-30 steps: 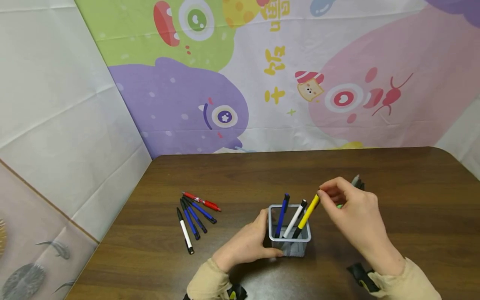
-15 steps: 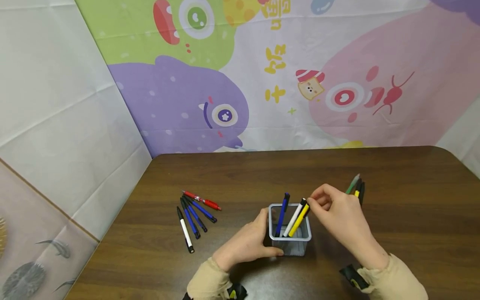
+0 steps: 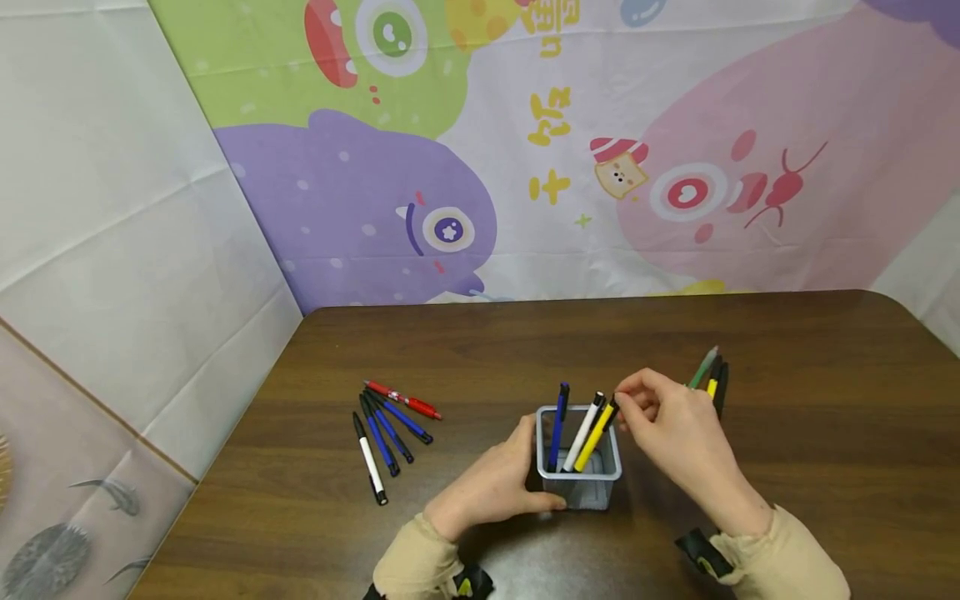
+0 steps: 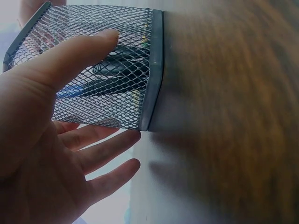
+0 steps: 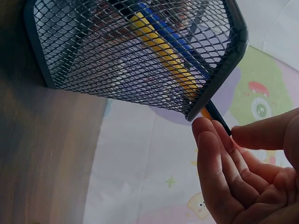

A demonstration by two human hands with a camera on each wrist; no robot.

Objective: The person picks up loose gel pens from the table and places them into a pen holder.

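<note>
My left hand holds a metal mesh pen holder on the table, thumb along the near side. In the left wrist view, my left thumb lies across the mesh, with fingers below. My right hand pinches the top end of a yellow pen, which leans inside the holder at its right rim. The right wrist view shows my thumb and fingertips at the pen's dark end. A white pen and a blue pen also stand in the holder.
On the table's left lie a red pen, several blue pens and a white pen. Beyond my right hand, a green pen and dark and yellow pens are partly hidden. A printed cloth hangs behind the table.
My right hand has moved left and slightly down, lowering the yellow pen deeper into the holder. The pens at right have come into fuller view. My left hand stays put.
</note>
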